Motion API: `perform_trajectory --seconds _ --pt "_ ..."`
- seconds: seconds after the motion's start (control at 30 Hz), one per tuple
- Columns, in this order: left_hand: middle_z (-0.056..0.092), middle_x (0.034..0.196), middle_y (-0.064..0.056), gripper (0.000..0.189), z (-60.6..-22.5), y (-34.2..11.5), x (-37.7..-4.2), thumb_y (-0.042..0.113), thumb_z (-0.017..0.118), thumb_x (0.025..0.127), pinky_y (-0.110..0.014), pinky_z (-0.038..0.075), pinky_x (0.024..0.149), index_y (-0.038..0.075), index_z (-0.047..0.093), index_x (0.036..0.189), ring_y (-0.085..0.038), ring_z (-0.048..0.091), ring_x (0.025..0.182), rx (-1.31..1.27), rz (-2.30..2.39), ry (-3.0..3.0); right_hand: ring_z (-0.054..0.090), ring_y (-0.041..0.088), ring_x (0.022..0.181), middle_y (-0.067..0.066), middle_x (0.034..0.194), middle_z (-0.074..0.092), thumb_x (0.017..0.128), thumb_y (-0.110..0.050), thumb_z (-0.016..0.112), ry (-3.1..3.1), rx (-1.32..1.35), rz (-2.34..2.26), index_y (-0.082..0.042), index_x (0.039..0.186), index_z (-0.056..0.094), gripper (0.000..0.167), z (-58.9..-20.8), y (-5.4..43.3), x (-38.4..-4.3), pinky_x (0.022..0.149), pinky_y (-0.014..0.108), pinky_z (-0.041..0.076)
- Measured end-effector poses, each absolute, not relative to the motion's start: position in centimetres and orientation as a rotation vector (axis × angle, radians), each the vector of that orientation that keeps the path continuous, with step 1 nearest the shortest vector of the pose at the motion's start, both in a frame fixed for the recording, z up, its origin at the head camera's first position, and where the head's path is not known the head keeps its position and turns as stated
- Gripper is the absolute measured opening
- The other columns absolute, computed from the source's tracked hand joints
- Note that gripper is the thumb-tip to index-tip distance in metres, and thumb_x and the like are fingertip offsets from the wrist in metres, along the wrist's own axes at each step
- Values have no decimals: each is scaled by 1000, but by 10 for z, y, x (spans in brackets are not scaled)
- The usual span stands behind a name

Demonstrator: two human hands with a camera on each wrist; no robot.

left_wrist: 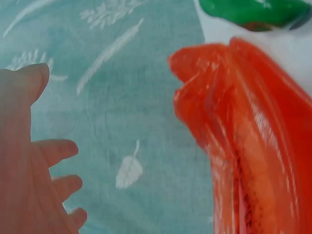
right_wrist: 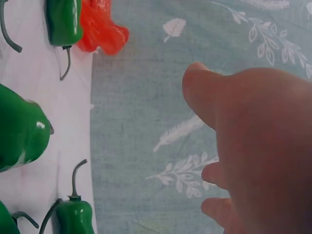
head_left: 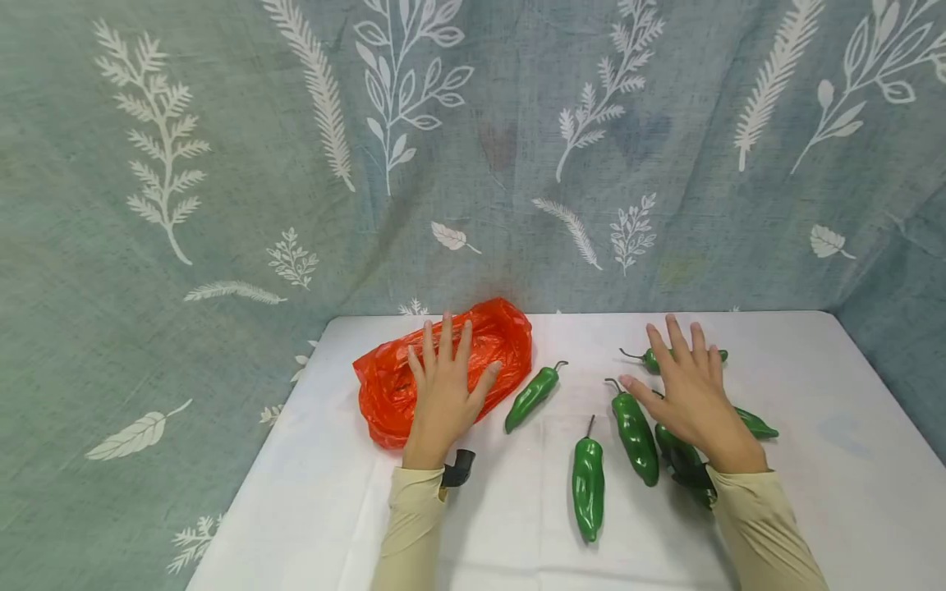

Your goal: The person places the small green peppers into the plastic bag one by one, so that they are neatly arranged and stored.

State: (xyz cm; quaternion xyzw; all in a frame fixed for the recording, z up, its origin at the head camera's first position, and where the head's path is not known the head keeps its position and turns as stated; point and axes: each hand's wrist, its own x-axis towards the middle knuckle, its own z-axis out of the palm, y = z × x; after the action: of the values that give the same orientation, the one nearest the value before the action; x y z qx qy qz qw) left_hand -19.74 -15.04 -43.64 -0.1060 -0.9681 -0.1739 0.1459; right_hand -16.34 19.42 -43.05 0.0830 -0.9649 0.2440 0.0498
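My left hand [head_left: 442, 396], fingers spread, is over a crumpled red plastic bag [head_left: 392, 386] at the table's back left; nothing is in its grasp. In the left wrist view the bag [left_wrist: 258, 141] fills the right side, beside the hand. To the right, my right hand [head_left: 693, 402] spreads its fingers above several green peppers and holds nothing. It partly hides a pepper [head_left: 674, 450] below it and another at the back [head_left: 650, 361]. A pepper [head_left: 634, 437] lies just left of this hand, and one [head_left: 755, 423] shows to its right.
One pepper [head_left: 534, 399] lies right of the bag, and another [head_left: 588, 489] is at the front middle. All rest on a white-covered table [head_left: 835, 509]. A grey-green leaf-patterned cloth [head_left: 488, 197] hangs behind and at the sides. A black wrist camera [head_left: 460, 468] sits at my left wrist.
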Motion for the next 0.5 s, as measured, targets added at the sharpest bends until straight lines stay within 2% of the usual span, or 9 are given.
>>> perform_trajectory --seconds 0.17,0.4,0.5 --pt "5 176 -10 82 -432 -162 -198 63 44 103 -75 -1 124 15 23 166 -41 -5 162 -280 -578 -2773 -5 55 157 30 171 7 104 -55 53 -2904 264 777 -2 164 21 86 -425 197 -164 120 79 3" --pt "7 176 -11 84 -424 -186 -195 60 49 102 -75 -4 124 9 27 164 -41 -3 162 -226 -723 -2721 22 59 150 33 162 29 104 -38 62 -2744 303 853 1 158 34 72 -420 205 -162 115 79 21" --pt "7 176 -10 84 -421 -196 -194 59 51 102 -76 -1 123 8 26 164 -42 -1 161 -200 -753 -2694 28 59 147 34 160 33 104 -32 63 -2693 292 901 3 156 38 67 -420 210 -160 112 78 27"
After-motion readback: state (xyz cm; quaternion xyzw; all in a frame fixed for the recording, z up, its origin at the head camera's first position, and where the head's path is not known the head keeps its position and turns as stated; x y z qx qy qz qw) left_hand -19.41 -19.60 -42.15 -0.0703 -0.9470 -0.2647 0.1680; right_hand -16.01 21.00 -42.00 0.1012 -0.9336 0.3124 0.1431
